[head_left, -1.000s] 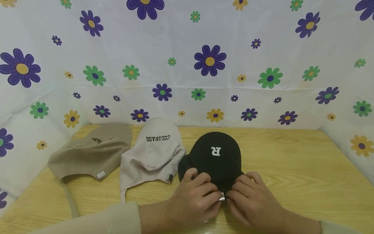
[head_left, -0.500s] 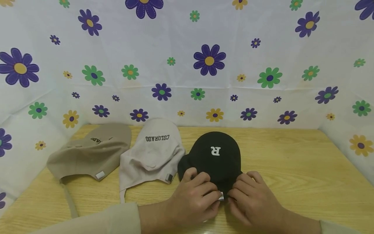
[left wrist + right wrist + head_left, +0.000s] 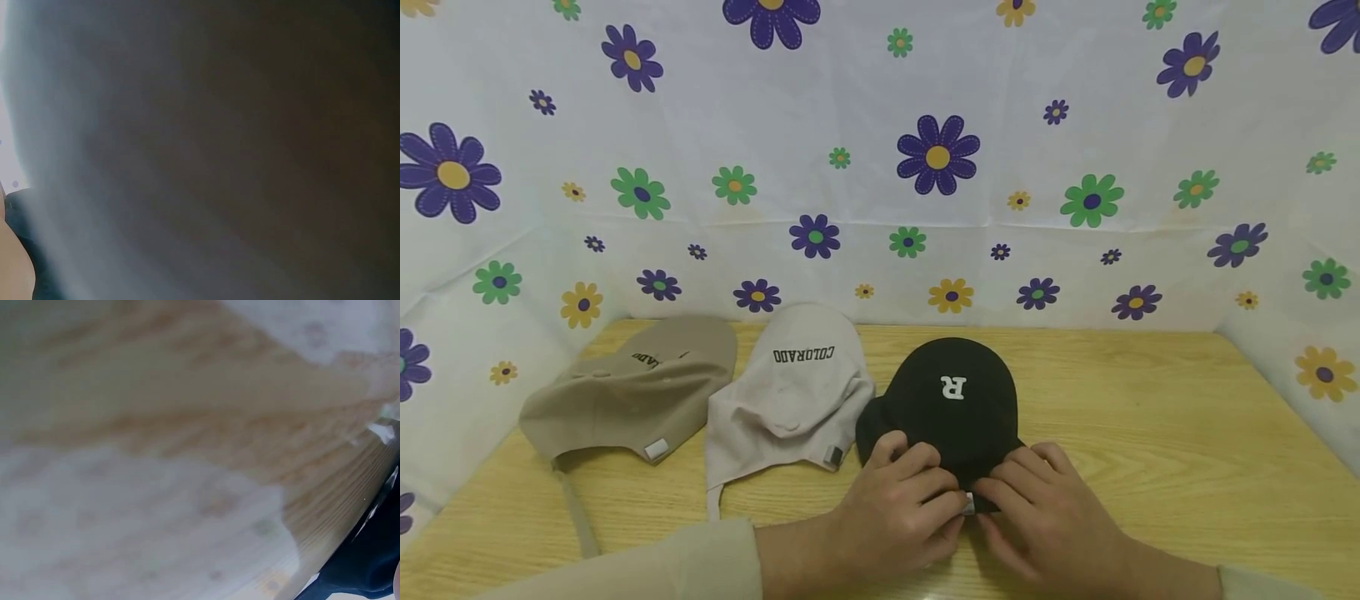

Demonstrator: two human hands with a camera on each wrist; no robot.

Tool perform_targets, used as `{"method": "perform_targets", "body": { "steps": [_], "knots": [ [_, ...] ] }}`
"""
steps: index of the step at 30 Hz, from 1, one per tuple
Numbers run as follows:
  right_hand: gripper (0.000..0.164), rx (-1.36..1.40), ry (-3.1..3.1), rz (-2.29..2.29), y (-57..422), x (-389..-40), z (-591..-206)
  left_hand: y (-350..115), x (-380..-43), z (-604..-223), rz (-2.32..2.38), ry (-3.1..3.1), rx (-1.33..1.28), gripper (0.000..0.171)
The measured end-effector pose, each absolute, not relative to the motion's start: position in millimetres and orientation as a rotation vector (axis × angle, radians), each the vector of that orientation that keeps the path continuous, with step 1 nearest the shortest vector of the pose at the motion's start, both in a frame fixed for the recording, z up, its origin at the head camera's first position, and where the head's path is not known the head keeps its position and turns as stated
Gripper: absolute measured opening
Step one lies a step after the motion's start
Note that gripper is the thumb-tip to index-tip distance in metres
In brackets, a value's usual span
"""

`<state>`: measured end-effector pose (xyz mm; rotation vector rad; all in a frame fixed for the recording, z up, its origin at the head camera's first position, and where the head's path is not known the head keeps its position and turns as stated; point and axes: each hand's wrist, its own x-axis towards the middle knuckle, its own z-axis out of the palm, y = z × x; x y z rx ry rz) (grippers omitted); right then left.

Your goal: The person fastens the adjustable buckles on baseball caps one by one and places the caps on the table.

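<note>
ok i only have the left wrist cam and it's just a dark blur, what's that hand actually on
Observer: The left hand grips the near edge of a black cap lying on the wooden table.
Operator: and the right hand
Observer: The right hand meets it there; both pinch a small silvery buckle at the cap's back strap.
Operator: any marking on the cap
Observer: A white letter R on the crown, upside down in the head view.
Operator: anything else on the table
Observer: Two more caps left of it: a light grey cap lettered COLORADO and a tan cap.
</note>
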<state>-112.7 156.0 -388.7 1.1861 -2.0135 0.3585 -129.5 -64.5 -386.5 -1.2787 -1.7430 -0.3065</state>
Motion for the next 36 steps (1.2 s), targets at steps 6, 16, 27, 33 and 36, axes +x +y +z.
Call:
{"method": "perform_targets", "body": {
  "steps": [6,16,27,33,36],
  "knots": [
    [0.029,1.195,-1.980,0.337,155.8,-113.5,-388.3,-64.4,-130.2,-385.5,-0.355,-1.748,-1.343,0.019],
    [0.029,1.218,-1.984,0.317,156.5,-114.0,-387.1,-63.7,-130.2,-385.9,-0.360,-1.740,-1.339,0.016],
    [0.027,1.326,-1.989,0.355,158.1,-119.4,-384.2,-63.6,-130.5,-388.0,-0.354,-1.793,-1.348,0.015],
    [0.026,1.349,-1.941,0.356,158.4,-122.4,-384.3,-64.1,-131.2,-387.7,-0.354,-1.799,-1.355,0.013],
    [0.025,1.353,-1.920,0.348,158.6,-122.7,-384.7,-63.6,-130.9,-388.0,-0.358,-1.797,-1.362,0.013]
  ]
}}
